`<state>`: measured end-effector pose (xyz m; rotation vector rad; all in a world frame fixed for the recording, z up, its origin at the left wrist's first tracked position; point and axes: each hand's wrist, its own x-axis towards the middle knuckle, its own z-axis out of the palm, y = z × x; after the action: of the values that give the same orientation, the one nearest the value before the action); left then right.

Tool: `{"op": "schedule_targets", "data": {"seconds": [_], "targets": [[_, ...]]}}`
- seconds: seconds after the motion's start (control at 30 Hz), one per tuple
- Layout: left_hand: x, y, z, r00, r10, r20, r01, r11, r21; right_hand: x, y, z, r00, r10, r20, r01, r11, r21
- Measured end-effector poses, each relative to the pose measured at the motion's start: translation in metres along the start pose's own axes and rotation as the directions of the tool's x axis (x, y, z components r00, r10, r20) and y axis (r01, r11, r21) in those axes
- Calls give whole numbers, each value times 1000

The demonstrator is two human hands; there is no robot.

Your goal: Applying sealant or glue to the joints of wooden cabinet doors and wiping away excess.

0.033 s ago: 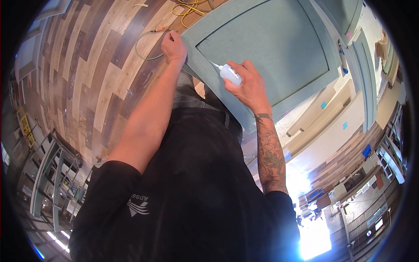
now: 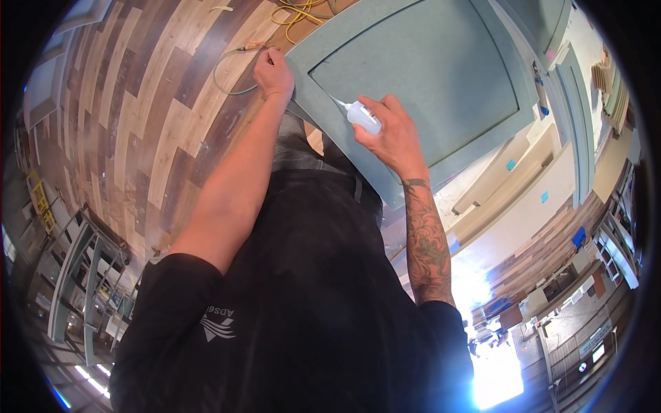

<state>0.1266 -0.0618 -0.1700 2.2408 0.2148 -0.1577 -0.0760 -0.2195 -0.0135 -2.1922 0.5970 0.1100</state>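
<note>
My right hand [image 2: 392, 131] is wrapped round a small translucent squeeze bottle [image 2: 363, 118] with a thin pointed nozzle. The bottle is tilted, its tip at the inner groove on the near left side of a grey-green panelled door [image 2: 420, 76]. At the door's left corner, my left hand [image 2: 274, 73] is closed with its fingers curled in. Whatever it may hold is hidden. The door lies in front of my body and reaches beyond both hands.
A yellow cord [image 2: 303, 12] and a thin looped hose [image 2: 217, 74] lie on the wood-plank floor [image 2: 138, 117] to the left. More grey-green pieces [image 2: 578, 124] stand at the right, near pale boards [image 2: 513, 179] with blue tape. A metal rack [image 2: 76, 282] stands at the lower left.
</note>
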Motion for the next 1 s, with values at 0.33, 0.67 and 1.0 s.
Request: {"op": "schedule_targets", "data": {"seconds": [0.33, 0.67, 1.0], "targets": [[3, -2, 1, 999, 31, -15, -31, 999, -17, -8, 5, -5, 1000, 9, 29, -10, 1000, 29], [3, 1, -2, 1000, 12, 22, -12, 1000, -1, -15, 8, -8, 998, 35, 56, -35, 999, -1], [5, -2, -1, 999, 43, 21, -42, 999, -30, -20, 10, -13, 997, 29, 69, -28, 1000, -12]]}}
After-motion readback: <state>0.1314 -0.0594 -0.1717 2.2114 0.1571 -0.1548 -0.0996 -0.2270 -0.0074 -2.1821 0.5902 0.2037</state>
